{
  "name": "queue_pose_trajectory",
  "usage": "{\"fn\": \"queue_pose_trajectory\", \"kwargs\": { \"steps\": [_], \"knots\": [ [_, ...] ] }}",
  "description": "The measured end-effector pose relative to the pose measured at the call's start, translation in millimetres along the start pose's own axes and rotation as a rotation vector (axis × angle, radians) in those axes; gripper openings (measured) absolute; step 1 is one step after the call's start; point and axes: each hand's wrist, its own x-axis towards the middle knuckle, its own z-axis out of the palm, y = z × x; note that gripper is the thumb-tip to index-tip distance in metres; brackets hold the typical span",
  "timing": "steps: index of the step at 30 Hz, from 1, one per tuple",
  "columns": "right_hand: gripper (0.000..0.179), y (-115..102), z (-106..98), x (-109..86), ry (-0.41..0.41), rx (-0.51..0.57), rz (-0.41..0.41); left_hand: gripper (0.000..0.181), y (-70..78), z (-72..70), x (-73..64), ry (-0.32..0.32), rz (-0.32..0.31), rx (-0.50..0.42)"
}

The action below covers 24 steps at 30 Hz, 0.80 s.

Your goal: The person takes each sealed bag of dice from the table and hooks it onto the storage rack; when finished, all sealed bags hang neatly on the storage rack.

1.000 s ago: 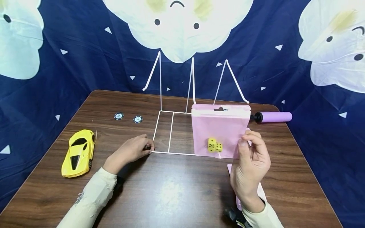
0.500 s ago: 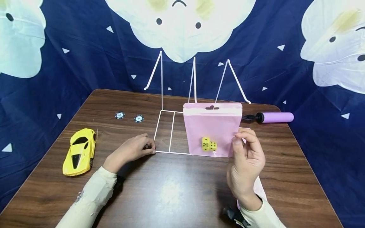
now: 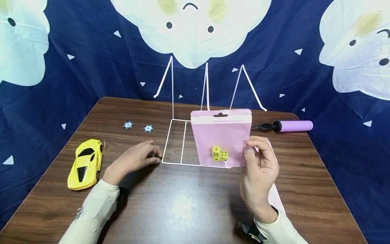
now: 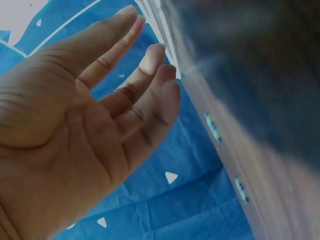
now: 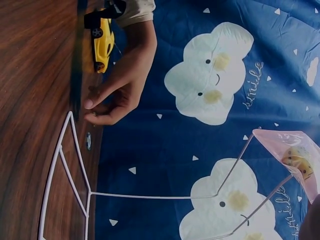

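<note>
In the head view my right hand (image 3: 260, 173) pinches the lower right edge of a pink zip bag (image 3: 223, 135), held upright in front of a white wire rack (image 3: 182, 142). Two yellow dice (image 3: 220, 154) are printed on or show through the bag's front. Just off the rack's front left corner is my left hand (image 3: 137, 159), its fingers loosely bent with nothing in them. The left wrist view shows that left hand (image 4: 95, 105) with its palm empty and fingers relaxed. At the right edge of the right wrist view, the pink bag (image 5: 295, 157) hangs near the rack's upright prongs.
A yellow toy car (image 3: 85, 164) lies on the left of the wooden table (image 3: 182, 210). Two poker chips (image 3: 148, 128) rest behind the left hand. A purple-handled pump (image 3: 294, 125) lies at the back right. Another pink bag (image 3: 276, 200) is partly hidden under the right arm.
The right hand has carried the pink bag left, across the front of the rack. My left hand has come off the rack's front left corner and its fingers have loosened.
</note>
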Motion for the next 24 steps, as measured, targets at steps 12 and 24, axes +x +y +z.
{"fn": "queue_pose_trajectory", "kwargs": {
  "steps": [12, 24],
  "knots": [
    [0.011, 4.1, 3.4, -2.1, 0.027, -0.020, 0.025, 0.010, -1.9, -21.5, -9.8, 0.046, -0.014, -0.038],
    [0.009, 6.6, 2.6, -3.8, 0.008, -0.052, 0.051, 0.016, -5.5, -45.0, -27.9, 0.137, -0.011, -0.041]
  ]
}}
